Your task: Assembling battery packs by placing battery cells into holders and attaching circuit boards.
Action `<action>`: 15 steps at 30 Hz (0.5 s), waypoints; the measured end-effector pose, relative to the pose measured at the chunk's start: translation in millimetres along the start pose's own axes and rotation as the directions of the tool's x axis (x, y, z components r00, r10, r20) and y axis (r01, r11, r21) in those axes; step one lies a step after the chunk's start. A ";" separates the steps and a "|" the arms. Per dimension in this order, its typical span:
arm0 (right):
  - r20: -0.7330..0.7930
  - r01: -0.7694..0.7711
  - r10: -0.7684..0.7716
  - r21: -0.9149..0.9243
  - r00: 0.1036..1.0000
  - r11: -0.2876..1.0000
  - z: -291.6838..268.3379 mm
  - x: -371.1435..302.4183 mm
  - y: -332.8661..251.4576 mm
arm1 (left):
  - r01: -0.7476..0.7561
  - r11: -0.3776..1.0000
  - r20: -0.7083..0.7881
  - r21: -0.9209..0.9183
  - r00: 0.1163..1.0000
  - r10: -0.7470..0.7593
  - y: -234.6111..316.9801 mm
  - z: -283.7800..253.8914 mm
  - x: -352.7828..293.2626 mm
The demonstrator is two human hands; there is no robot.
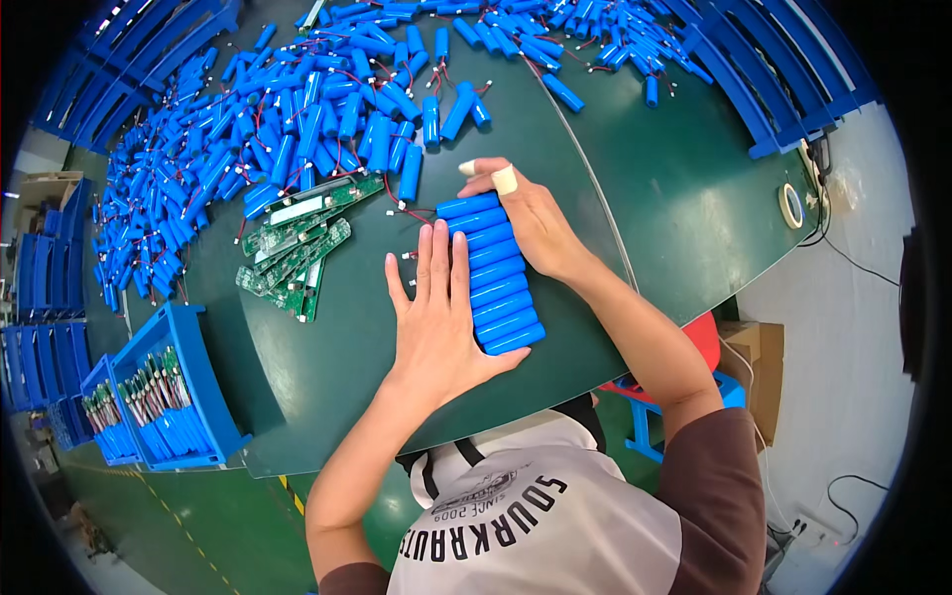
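Note:
A row of several blue cylindrical battery cells (498,268) lies side by side on the green tabletop (387,347), between my hands. My left hand (432,322) rests flat along the row's left ends, fingers stretched out, its thumb at the nearest cell. At the far right corner of the row is my right hand (535,220), palm edge against the cells' right ends. Its fingers reach left past the farthest cell, and pale finger covers (505,179) sit on two fingertips. Thin red leads with small white connectors poke out left of the row, partly under my left hand.
A large heap of blue battery cells (307,124) with leads covers the far left. Green circuit boards (297,248) lie stacked left of my hands. Blue bins (183,397) with wired boards stand at the table's left edge. A tape roll (790,205) is at the right.

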State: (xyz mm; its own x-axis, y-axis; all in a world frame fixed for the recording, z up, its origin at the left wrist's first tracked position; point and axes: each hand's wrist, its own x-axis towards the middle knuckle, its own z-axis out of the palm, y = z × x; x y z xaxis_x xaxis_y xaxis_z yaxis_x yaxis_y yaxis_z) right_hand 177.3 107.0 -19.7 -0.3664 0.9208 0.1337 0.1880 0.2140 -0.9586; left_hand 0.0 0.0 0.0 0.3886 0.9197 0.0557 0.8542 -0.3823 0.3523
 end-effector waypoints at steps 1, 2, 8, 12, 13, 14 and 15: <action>0.018 0.049 -0.048 -0.066 0.999 0.997 -0.6 1.9 4.3 | 0.006 1.000 -0.007 -0.004 1.000 -0.006 -0.9 0.6 0.2; 0.038 0.099 -0.094 -0.130 0.995 0.987 -0.9 4.1 7.9 | 0.012 1.000 -0.012 -0.008 1.000 -0.012 -2.4 1.1 1.1; 0.115 0.250 -0.235 -0.139 0.965 0.958 -11.0 4.4 9.2 | 0.065 0.997 0.035 -0.037 0.997 -0.063 5.1 -1.9 2.8; 0.149 0.317 -0.293 -0.183 0.945 0.931 -21.0 13.4 4.2 | 0.123 0.992 0.017 -0.020 0.992 -0.122 10.9 1.0 1.5; 0.181 0.281 -0.257 -0.126 0.949 0.951 -23.2 17.7 4.9 | 0.114 0.993 0.031 -0.016 0.993 -0.114 12.7 2.3 0.7; 0.214 0.243 -0.223 -0.070 0.951 0.967 -24.4 20.0 5.9 | 0.126 0.992 0.009 -0.001 0.992 -0.126 14.0 3.4 0.1; 0.207 0.238 -0.221 -0.064 0.953 0.969 -24.5 21.6 7.6 | 0.143 0.990 -0.017 0.013 0.990 -0.143 14.7 4.7 0.0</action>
State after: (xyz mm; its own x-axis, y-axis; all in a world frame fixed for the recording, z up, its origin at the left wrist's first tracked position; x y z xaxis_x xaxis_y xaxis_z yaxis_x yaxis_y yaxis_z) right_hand 193.2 136.5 -17.9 -0.5792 0.7630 0.2871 0.1533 0.4478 -0.8809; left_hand 14.2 -6.0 0.8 0.2568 0.9663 0.0206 0.9056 -0.2480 0.3441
